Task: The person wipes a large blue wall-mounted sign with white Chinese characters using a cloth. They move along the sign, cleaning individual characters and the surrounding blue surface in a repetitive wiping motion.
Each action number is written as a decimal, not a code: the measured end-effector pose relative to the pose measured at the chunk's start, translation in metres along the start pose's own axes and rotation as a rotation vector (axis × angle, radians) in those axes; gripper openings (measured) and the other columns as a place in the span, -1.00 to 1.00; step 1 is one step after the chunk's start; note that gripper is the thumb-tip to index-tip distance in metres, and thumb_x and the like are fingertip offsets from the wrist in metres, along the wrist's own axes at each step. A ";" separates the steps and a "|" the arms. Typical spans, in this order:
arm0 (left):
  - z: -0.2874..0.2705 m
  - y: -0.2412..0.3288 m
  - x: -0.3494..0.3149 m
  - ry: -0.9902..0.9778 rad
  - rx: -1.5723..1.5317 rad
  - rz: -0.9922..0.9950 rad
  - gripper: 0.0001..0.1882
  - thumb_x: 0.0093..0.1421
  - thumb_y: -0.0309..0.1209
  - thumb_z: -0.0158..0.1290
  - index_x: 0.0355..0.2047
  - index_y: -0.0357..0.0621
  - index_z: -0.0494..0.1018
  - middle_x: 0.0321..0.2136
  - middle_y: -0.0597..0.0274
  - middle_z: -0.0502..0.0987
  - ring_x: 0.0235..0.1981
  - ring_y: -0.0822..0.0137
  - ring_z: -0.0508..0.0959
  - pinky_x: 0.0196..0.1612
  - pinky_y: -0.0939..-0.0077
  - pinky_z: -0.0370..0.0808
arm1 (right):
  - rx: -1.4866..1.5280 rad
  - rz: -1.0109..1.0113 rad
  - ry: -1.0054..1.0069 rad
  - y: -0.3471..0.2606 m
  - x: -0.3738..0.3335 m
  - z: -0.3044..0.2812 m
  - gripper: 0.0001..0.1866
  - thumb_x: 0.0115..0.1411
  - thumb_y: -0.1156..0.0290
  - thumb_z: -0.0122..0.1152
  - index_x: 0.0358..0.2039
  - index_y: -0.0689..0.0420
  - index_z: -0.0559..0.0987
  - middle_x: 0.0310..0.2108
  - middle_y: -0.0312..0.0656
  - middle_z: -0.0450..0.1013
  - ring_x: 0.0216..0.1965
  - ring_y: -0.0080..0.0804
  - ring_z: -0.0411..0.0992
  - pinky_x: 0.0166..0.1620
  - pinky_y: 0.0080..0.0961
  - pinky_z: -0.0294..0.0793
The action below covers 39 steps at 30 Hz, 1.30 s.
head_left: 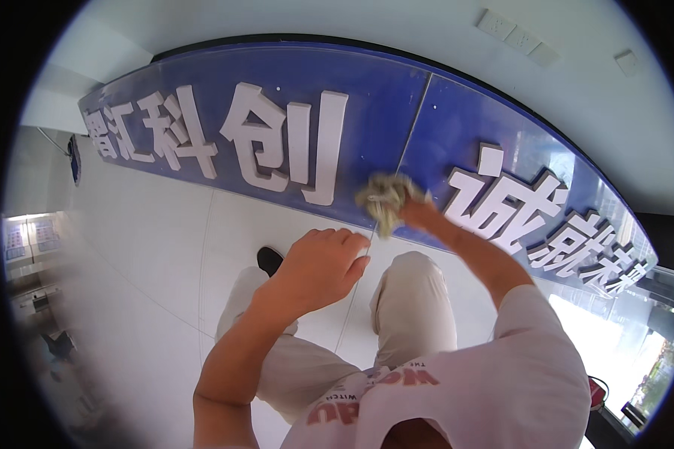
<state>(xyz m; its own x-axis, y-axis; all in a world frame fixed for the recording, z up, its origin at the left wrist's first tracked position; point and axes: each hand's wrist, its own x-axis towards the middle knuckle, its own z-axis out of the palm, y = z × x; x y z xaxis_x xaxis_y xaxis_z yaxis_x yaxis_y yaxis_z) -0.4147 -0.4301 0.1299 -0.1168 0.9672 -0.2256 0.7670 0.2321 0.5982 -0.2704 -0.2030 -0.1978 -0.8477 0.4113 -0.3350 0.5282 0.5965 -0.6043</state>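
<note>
Right hand: the bare right hand [419, 213] is closed on a crumpled, dull yellow-green cloth [386, 196], slightly blurred.
Cloth: against the lower part of a long, glossy blue panel [382, 112] edged in black, with its lower end hanging around the panel's bottom edge.
Left hand: the bare left hand [326, 262] lies at seven to eight o'clock from the cloth, apart from it, loosely open with the thumb away from the fingers; nothing shows in it.
Seam: a thin straight panel joint [414, 127] rises from the cloth towards one o'clock.
Panel writing, ten o'clock: a row of thick, raised white Chinese characters [331, 142], shrinking towards the far end.
Panel writing, three o'clock: a second row of matching raised characters [490, 159], the nearest large and clear, the farthest crowded by the lens bend.
Shirt writing: red and dark print on a white short-sleeved shirt [502, 382], at six o'clock.
Legs: pale beige trousers [416, 307] and a black shoe [269, 260], the shoe at eight o'clock.
Floor: pale tiles [150, 247] with thin joints.
Wall: white rectangular socket plates [522, 39] at one o'clock.
</note>
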 end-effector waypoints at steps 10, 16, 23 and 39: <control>-0.018 0.009 0.011 0.148 -0.115 -0.097 -0.72 0.26 -0.32 0.05 -0.08 -0.17 0.49 -0.20 0.06 0.58 -0.18 0.03 0.54 -0.07 0.22 0.46 | -0.814 -0.548 0.456 -0.085 0.067 -0.041 -0.54 0.21 0.31 -0.02 0.10 0.16 0.48 0.32 -0.03 0.15 0.41 -0.13 -0.02 0.40 -0.07 -0.13; -0.001 -0.009 -0.024 0.170 -0.084 -0.090 -0.71 0.22 -0.33 0.07 -0.09 -0.18 0.50 -0.18 0.00 0.58 -0.14 -0.03 0.54 -0.07 0.18 0.46 | -0.590 -0.572 -0.403 -0.018 0.024 0.079 -0.53 0.25 0.42 0.00 0.20 0.01 0.37 0.18 -0.25 0.33 0.14 -0.39 0.37 0.20 -0.36 0.33; 0.023 -0.018 0.025 0.112 0.137 -0.052 -0.84 0.06 -0.35 0.08 -0.38 -0.15 0.48 -0.48 0.14 0.53 -0.40 0.10 0.57 -0.30 0.20 0.45 | -0.657 -0.560 0.537 -0.033 0.128 -0.096 -0.60 0.28 0.44 -0.08 0.15 0.10 0.39 0.33 -0.15 0.14 0.26 -0.12 0.22 0.18 -0.21 0.35; 0.030 -0.028 0.027 0.201 -0.068 0.085 -0.90 0.03 -0.46 0.07 -0.45 -0.20 0.54 -0.52 -0.01 0.55 -0.42 -0.04 0.57 -0.39 0.14 0.49 | -0.732 -0.928 -0.083 0.065 0.049 0.077 -0.62 0.24 0.31 0.01 0.07 -0.05 0.52 0.29 -0.24 0.23 0.37 -0.29 0.07 0.41 -0.12 -0.10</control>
<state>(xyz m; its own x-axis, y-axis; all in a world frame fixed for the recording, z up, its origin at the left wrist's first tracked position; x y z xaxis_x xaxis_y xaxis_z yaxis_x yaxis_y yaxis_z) -0.4203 -0.4138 0.0838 -0.1819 0.9831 -0.0181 0.7359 0.1483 0.6607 -0.2809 -0.1968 -0.3088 -0.9075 -0.4172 -0.0488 -0.4118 0.9066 -0.0926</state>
